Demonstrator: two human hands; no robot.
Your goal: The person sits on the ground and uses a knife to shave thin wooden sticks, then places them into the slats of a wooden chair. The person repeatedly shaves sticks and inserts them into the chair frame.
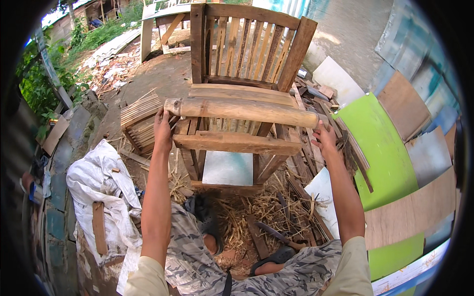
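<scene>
A wide bamboo slat (242, 109) lies level across the seat of a wooden chair (237, 143), sticking out past both sides of it. My left hand (163, 129) is closed on its left end, near a dark node. At the other end, my right hand (324, 135) grips the slat with bent fingers. Behind it, narrower strips (242, 93) lie side by side at the rear of the seat. The seat's front half is open between the slat and the front rail (237, 141). The chair's slatted backrest (247, 47) rises at the far side.
A machete (271, 232) lies among bamboo shavings (237, 212) by my feet. To the left are a white sack (101, 182) and a small slatted wooden piece (140, 118). Green board (380, 153), plywood and scrap wood crowd the right side.
</scene>
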